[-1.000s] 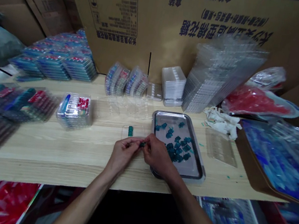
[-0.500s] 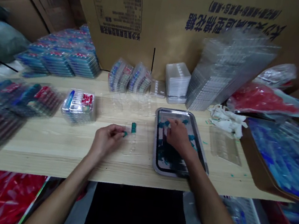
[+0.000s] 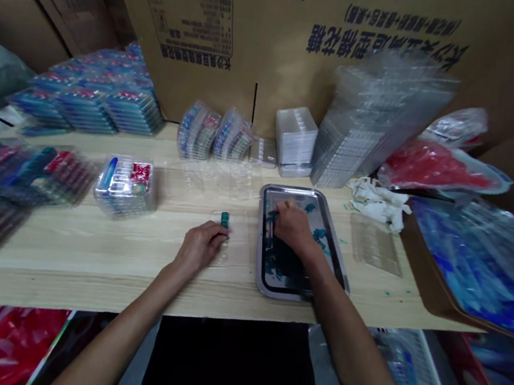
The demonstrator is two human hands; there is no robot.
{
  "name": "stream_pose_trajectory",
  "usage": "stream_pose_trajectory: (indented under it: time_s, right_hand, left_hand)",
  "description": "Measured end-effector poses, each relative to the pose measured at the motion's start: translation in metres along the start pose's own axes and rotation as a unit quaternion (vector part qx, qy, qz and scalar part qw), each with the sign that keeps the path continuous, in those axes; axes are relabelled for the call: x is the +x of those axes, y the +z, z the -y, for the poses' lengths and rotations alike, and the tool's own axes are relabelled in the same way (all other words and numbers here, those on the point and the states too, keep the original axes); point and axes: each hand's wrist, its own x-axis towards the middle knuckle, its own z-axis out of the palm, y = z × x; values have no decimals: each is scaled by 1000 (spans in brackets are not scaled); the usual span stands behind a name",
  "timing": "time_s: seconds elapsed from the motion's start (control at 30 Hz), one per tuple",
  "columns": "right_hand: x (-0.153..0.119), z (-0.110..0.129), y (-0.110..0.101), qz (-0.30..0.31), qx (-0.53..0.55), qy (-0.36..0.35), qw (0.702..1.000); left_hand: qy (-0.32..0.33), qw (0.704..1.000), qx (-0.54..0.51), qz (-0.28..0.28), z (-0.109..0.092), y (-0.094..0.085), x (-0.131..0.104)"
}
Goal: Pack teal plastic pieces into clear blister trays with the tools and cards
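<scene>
Since the earlier frame, the left hand (image 3: 202, 246) has moved right, from beside the clear plastic tray (image 3: 222, 255) to over it, while the right hand (image 3: 291, 224) remains over the metal tray (image 3: 282, 295). The left fingers are drawn narrowly together at the near end of the small green stack (image 3: 224, 217), which sits in the far part of the clear tray; whether they grip a piece of it cannot be told. The right fingers bend down at the far left of the metal tray, beside or among the loose green pieces (image 3: 318, 235), and what they pinch, if anything, is hidden. The step in hand looks like placing or pressing at the stack with the left hand while the right reaches among the loose pieces. From here, the left hand calls for a light, steady touch so that the stack keeps its line and the thin tray does not slide on the wooden table (image 3: 80, 262). The right calls for a fine pinch, since the pieces lie close together and could come up in a clump. A filled clear pack (image 3: 126, 185) stands to the left, and a flat clear tray lies right of the metal one, near the white gloves (image 3: 377, 202).
</scene>
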Motion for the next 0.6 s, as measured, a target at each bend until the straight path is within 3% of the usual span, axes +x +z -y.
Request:
stream_pose_trajectory:
  time_s: [0.1, 0.17, 0.23, 0.3, 0.37, 0.43, 0.5, 0.6]
  right_hand:
    - [-9, 0, -10, -56, 73, -12, 996]
    - [-17, 9, -15, -87, 134, -47, 986]
    - [-25, 23, -17, -101, 186, -81, 974]
    - [-31, 39, -17, -104, 215, -99, 966]
    - [-36, 52, -16, -105, 233, -101, 962]
    - [-39, 60, -15, -99, 271, -91, 953]
    - [-41, 63, -14, -86, 343, -76, 932]
    - [-43, 62, -14, -78, 429, -57, 898]
  left_hand:
    - [-11, 998, -22, -57, -22, 2, -3]
    - [-53, 993, -81, -73, -41, 9, -1]
    - [-131, 970, -198, -43, -58, 21, 4]
    - [-191, 930, -314, -15, -69, 33, 11]
    - [-198, 908, -368, -16, -73, 41, 16]
    - [-181, 906, -381, -32, -72, 42, 17]
    - [-190, 896, -399, -32, -70, 39, 16]
    - [-235, 859, -454, -14, -69, 30, 12]
